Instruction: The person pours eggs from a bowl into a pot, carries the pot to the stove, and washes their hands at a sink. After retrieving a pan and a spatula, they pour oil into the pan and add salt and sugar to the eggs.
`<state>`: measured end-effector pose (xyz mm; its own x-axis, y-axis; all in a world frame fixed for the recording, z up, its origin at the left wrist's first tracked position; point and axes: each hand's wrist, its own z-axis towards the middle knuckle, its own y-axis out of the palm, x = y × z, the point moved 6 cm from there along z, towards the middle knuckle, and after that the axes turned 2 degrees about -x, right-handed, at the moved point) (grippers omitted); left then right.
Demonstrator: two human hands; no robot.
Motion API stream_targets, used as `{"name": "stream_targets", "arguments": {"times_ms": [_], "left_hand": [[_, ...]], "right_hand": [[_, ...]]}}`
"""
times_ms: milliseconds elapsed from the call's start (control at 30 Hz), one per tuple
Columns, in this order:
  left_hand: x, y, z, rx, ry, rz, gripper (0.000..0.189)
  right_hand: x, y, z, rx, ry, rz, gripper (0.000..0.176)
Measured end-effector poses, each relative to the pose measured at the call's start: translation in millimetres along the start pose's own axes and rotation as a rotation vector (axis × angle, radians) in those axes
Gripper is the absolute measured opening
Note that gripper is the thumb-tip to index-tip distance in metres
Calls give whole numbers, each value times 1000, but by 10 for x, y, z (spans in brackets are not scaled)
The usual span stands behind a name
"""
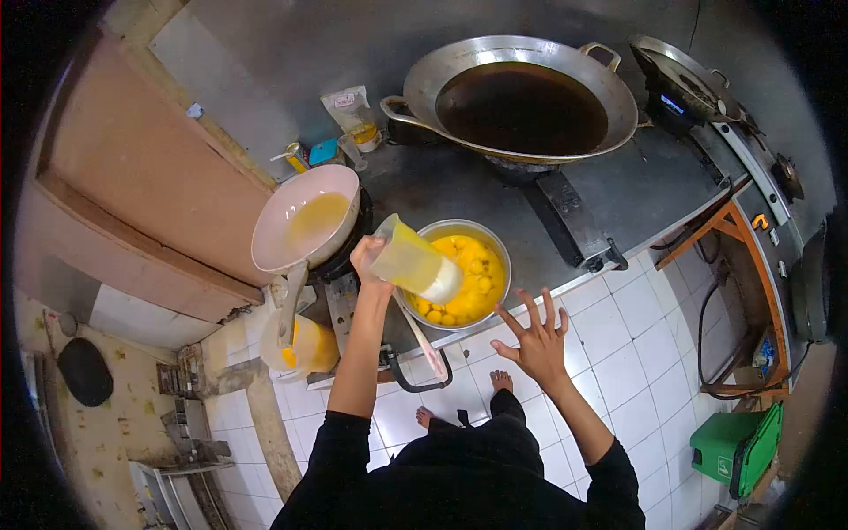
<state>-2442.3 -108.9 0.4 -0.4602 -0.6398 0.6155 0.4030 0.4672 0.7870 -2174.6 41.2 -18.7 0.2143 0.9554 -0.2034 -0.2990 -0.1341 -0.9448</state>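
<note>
My left hand (366, 260) is wrapped round a translucent plastic jug (403, 251), tilted with its base over a round metal bowl (504, 251). White contents (442, 281) sit at the low end of the jug. Egg yolks (475, 284) in yellow liquid fill the bowl. To the right of the bowl, my right hand (535, 343) hovers with fingers spread, holding nothing, its fingertips near the rim. A pale-handled utensil (427, 352) lies along the bowl's left side, partly hidden by the jug.
A pink pan (265, 231) with some liquid stands at the left. Behind it are a labelled pouch (352, 110) and small containers. A large wok (521, 146) of dark liquid sits at the back, a smaller wok (680, 75) beyond. Below the pan is a yellow-filled jug (314, 344).
</note>
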Motion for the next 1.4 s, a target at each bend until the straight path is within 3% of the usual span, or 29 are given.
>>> {"name": "stream_targets", "arguments": {"times_ms": [33, 167, 233, 333, 500, 700, 767, 800, 900, 967, 1000, 1100, 1167, 1200, 1300, 1333, 1400], "left_hand": [[14, 76, -34, 80, -54, 60, 20], [17, 71, -42, 30, 19, 92, 23], [-25, 56, -45, 104, 12, 85, 23], [-118, 65, -119, 110, 51, 23, 24], [-133, 241, -259, 56, 70, -67, 24], [-83, 76, -250, 161, 214, 192, 24], [-194, 249, -264, -1, -43, -52, 22], [-246, 260, -240, -26, -65, -62, 22], [-317, 101, -207, 43, 59, 112, 15], [-131, 163, -279, -137, 777, 560, 17], [-140, 150, -254, -141, 777, 556, 17], [22, 394, -351, -181, 1096, 831, 16], [-50, 284, -114, -222, 113, 202, 16], [-12, 103, -84, -10, 90, 214, 16], [92, 5, -69, 67, 152, 123, 17], [136, -73, -35, 63, 151, 122, 17], [197, -200, 37, -186, 107, 72, 20]], "right_hand": [[-15, -56, 31, 5, 0, 1, 57], [-301, -455, 280, 73, 137, 82, 55], [-645, -595, 407, 226, 4, 275, 57], [-960, -522, 621, 249, -29, 266, 59], [-1015, -536, 797, 250, -22, 321, 63], [-1010, -579, 835, 298, 44, 386, 69], [-926, -659, 897, 293, 72, 322, 69], [-881, -696, 940, 299, 46, 373, 69], [-797, -767, 1031, 326, 7, 424, 68], [-792, -765, 1069, 295, -56, 515, 72], [-777, -746, 1065, 298, -54, 510, 72], [-712, -596, 1029, 335, -65, 501, 73], [-663, -374, 968, 279, -77, 418, 75], [-618, -290, 929, 281, -75, 417, 75], [-423, -18, 822, 215, -61, 363, 77], [-347, 87, 787, 165, -52, 300, 76], [-158, 255, 698, 108, -35, 235, 75]]}}
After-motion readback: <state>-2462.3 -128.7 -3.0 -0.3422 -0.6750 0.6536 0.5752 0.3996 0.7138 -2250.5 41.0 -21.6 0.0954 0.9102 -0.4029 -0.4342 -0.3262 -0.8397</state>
